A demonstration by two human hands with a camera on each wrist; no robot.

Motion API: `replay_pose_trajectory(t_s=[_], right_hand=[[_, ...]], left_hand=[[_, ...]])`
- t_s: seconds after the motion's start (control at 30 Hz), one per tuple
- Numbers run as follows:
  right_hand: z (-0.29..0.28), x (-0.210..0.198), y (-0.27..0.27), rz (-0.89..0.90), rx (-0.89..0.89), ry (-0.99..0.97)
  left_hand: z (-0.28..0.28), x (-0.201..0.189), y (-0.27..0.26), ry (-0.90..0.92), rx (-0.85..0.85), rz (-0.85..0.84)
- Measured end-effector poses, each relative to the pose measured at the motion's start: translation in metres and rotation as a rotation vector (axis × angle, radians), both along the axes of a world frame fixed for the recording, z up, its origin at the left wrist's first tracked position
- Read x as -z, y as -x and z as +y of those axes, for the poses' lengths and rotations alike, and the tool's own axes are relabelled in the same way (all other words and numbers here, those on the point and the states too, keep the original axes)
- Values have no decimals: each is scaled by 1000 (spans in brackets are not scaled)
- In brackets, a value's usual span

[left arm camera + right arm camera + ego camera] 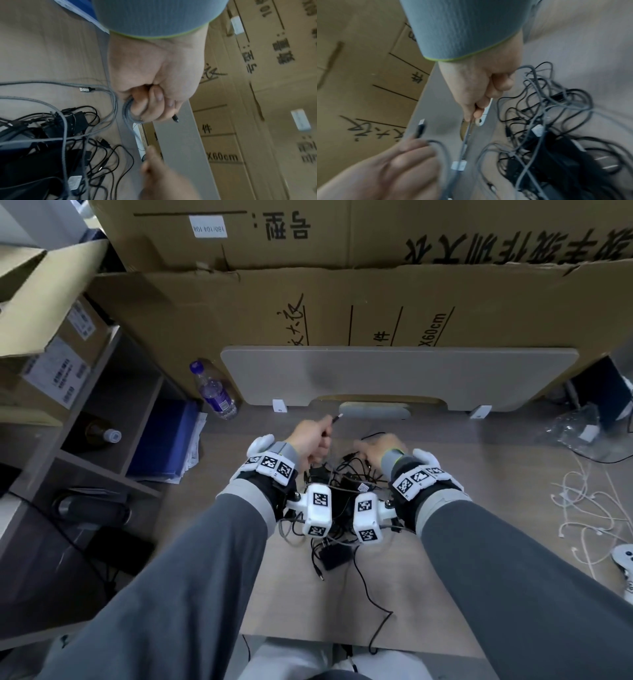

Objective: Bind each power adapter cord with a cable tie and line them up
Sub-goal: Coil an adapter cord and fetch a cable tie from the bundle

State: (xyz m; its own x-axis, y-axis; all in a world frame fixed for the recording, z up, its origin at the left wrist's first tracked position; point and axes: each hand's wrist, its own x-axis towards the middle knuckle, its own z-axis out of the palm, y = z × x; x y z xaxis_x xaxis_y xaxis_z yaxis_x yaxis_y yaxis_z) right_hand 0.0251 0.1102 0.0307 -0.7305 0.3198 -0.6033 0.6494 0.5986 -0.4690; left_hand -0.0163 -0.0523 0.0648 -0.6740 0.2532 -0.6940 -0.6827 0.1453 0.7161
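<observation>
L fingers (pixel 155 100) are clenched round a small coil of grey braided cable (pixel 127 113), and the left hand (pixel 310 440) also pins that cable's black plug end (pixel 334 421) so it sticks out past the knuckles. R fingers (pixel 471 113) pinch a straight run of the same grey cable a bit further along; the right hand (pixel 375 451) sits just beside the left, both above the far edge of the tangle. Whether the R hand also holds a tie I can't tell, the wrist view's too blurry.

Orientation: plug end points away from the person and slightly to their right, toward the leaning grey board (pixel 394 371). The held loop's long axis runs roughly near-to-far, w/ the loose run trailing back into the heap.

Progress, as I judge it: barely started. The power adapters (pixel 334 554), black bricks w/ thin black cords, lie knotted in one pile (pixel 346 491) on the counter (pixel 394 594) between the wrists. No bundle shows a tie, nothing's lined up. No cable tie is clearly visible anywhere. Left to do: finish coiling this lead, tie it, then separate, bind and row up each adapter.

Off to the person's right, white cables (pixel 589 508) sprawl well apart from the pile.
</observation>
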Motion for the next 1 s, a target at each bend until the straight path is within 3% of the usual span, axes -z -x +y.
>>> replay_pose_trajectory(t_s=[0.07, 0.13, 0.3, 0.5, 0.57, 0.73, 0.87, 1.0], right_hand=[[-4, -14, 16, 94, 71, -32], [-12, -28, 27, 172, 65, 2], [-27, -28, 37, 334, 144, 329], [-31, -37, 29, 310, -71, 500], [-32, -44, 26, 288, -145, 498], [-23, -50, 18, 286, -195, 479], [-19, -49, 14, 338, -211, 429], [-21, -52, 2, 284, -237, 524]], left_hand=[[7, 2, -8, 11, 99, -73], [14, 0, -10, -4, 96, -70], [15, -4, 1, 60, 98, 91], [13, 12, 8, 219, -81, 98], [14, 10, 7, 142, -110, 73], [16, 8, 16, -126, -406, -66], [23, 3, 16, -129, -353, -56], [14, 0, 33, -78, -496, -11]])
